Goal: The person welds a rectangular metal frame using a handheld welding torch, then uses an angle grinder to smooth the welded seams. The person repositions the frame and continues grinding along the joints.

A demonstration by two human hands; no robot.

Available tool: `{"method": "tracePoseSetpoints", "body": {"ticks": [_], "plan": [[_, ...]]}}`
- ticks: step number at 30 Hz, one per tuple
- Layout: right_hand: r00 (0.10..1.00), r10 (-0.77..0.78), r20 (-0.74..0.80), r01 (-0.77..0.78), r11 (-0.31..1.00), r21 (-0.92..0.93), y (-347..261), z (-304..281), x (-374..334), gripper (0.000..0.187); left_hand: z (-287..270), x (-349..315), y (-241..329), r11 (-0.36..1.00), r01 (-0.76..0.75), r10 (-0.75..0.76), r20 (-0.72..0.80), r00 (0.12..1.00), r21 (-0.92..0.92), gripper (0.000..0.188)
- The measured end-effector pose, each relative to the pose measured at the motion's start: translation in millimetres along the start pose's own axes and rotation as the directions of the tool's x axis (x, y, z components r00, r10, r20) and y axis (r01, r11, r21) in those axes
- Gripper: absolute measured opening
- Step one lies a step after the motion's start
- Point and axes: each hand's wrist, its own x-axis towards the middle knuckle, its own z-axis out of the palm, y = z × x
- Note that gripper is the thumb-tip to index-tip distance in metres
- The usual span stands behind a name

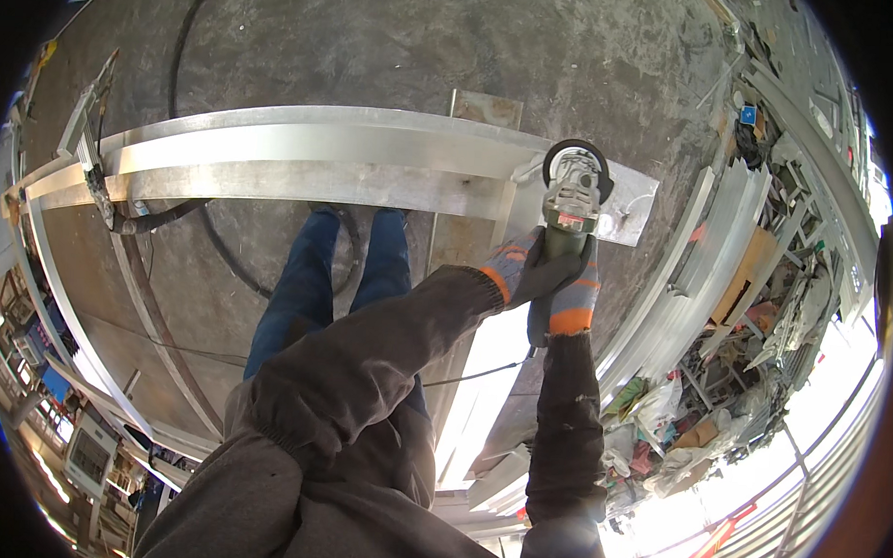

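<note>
Both my hands, in grey gloves with orange cuffs, are closed around the body of an angle grinder point(571, 207). My left hand point(522, 266) grips it from the left side, and my right hand point(570, 289) wraps the rear of the body. The grinder's round disc and dark guard point away from me, over the corner of a silvery metal frame point(304, 146). Whether the disc touches the metal cannot be made out. A flat metal plate point(634, 209) sticks out to the right under that corner. My fingers partly hide the grinder's handle.
A welding torch point(100, 193) with a black cable rests over the frame's left part. Long metal profiles point(708, 259) lie on the right, beside a heap of scrap point(759, 329). A dark hose point(185, 34) runs across the concrete floor. My legs stand inside the frame.
</note>
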Motion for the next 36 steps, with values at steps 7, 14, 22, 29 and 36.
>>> {"method": "tracePoseSetpoints", "body": {"ticks": [7, 14, 22, 29, 36], "plan": [[0.988, 0.156, 0.002, -0.149, 0.941, 0.304, 8.3, -8.6, 4.1, 0.033, 1.9, 8.5, -12.3, 0.995, 0.033, -0.033, 0.000, 0.999, -0.097, 0.057], [0.998, -0.049, -0.027, 0.039, 0.958, -0.285, 40.1, -50.4, -15.6, 0.033, 22.3, -16.3, -10.5, 0.964, 0.211, -0.191, -0.130, 0.973, 0.159, 0.066], [0.968, 0.034, 0.249, -0.015, 0.997, -0.078, 45.2, -39.6, -41.5, 0.032, 19.6, -45.6, -7.3, 0.984, 0.169, -0.164, -0.085, 0.983, 0.051, 0.037], [0.969, 0.027, 0.244, 0.071, 0.922, -0.381, 39.5, -18.0, -40.7, 0.022, 0.6, -46.9, -1.3, 0.994, 0.090, -0.091, -0.023, 0.996, -0.055, 0.029], [0.912, 0.180, 0.368, -0.176, 0.983, -0.044, 31.9, -20.4, -35.9, 0.026, 1.8, -39.7, 7.4, 0.983, 0.179, -0.179, 0.016, 0.984, 0.039, 0.033]]}}
